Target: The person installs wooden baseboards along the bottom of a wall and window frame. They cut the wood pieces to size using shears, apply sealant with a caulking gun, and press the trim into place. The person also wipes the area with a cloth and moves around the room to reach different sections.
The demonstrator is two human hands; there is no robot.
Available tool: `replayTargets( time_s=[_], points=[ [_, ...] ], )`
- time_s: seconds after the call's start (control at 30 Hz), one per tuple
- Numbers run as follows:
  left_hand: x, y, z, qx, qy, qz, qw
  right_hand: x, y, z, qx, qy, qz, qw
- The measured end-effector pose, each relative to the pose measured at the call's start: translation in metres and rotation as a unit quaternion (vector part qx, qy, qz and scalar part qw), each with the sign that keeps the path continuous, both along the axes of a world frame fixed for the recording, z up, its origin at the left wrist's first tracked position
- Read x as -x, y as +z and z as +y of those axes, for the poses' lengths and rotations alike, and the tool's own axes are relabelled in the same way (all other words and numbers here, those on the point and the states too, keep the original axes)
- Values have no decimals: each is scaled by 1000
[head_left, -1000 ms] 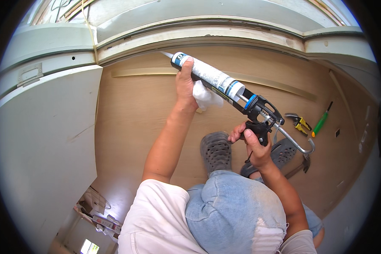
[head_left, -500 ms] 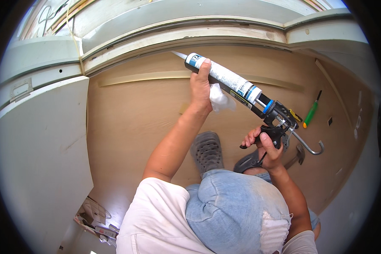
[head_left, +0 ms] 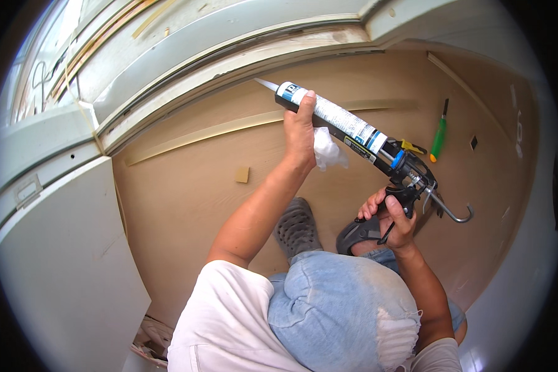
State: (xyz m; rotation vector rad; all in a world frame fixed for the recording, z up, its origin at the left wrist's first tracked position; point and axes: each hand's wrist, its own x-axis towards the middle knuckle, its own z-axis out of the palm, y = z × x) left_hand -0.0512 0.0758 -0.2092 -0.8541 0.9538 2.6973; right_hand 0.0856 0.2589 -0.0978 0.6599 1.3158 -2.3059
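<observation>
Caulking gun point(head_left: 359, 139) is up off the floor point(head_left: 186, 192), nozzle aimed at the pale door sill point(head_left: 229, 62) along the floor's far edge, tip just short of the joint. Left hand point(head_left: 301, 127) is wrapped around the tube's front end, a white rag point(head_left: 328, 152) bunched under the palm. Right hand point(head_left: 394, 214) is closed on the handle and trigger. Risks: nozzle isn't seated, so a squeeze could lay sealant on the sill face; the rag may smear a fresh bead. Green screwdriver point(head_left: 439, 133) lies near the floor's right edge.
</observation>
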Motion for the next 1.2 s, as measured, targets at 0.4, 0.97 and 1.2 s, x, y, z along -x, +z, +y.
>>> replayTargets(
  time_s=[0.4,0.97,1.2],
  points=[
    [12,-6,68,-3,-98,17,995,-23,-12,37,-35,-80,44,995],
    [36,-20,154,9,-180,26,983,-36,-34,84,-30,-170,44,984],
    [46,-17,183,-3,-195,45,980,-34,-38,99,-41,-204,45,977]
  ],
)
